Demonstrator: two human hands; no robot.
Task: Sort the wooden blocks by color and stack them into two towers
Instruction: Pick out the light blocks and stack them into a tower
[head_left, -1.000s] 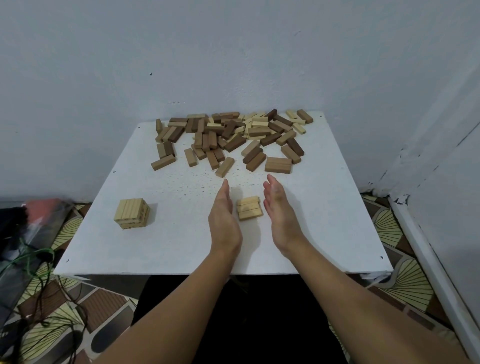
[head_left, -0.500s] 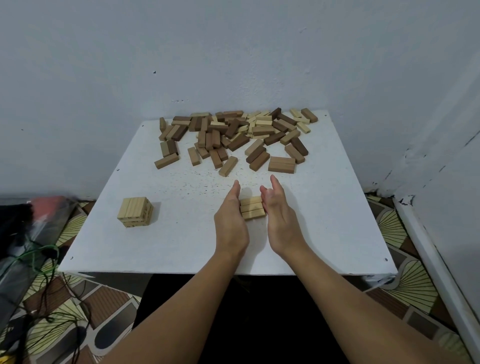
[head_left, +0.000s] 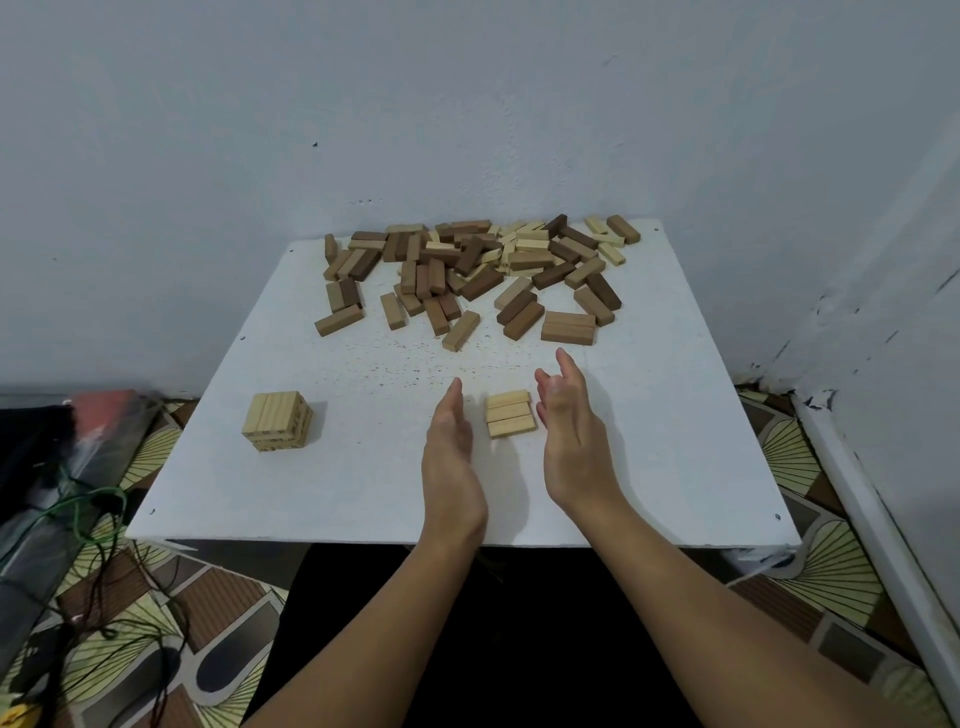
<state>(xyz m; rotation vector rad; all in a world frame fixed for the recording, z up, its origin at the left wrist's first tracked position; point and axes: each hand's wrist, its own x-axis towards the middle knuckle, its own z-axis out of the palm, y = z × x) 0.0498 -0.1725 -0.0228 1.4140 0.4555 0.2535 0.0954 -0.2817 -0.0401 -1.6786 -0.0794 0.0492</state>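
Hands flank a flat layer of three pale blocks (head_left: 510, 414) on the white bench (head_left: 675, 415). Left hand (head_left: 451, 447) sits just left of it, right hand (head_left: 569, 431) just right, both on edge, palms inward. Fingers straight, holding nothing; a visible gap on each side, so no contact with the layer. Both grips count as loose and empty.

Key relation: the layer lies directly between the palms, roughly level with the fingers. Long axes of its three blocks run left-right, so the palms face the block ends. Neither hand looks clearly nearer.

Short pale tower (head_left: 278, 421) stands well apart at the bench's left, a few layers high, top blocks running near-far. My read: the layer probably belongs on that tower, so the left hand has the shorter path.

Unsorted pile (head_left: 467, 270) at the far edge mixes pale, mid-brown and dark brown pieces, lying at all angles, some overlapping.

Blocks are plain rectangular wood bars, matte, square-cut ends, visible grain. Likely light and low-friction, so a loose layer could splay unless squeezed from both ends.
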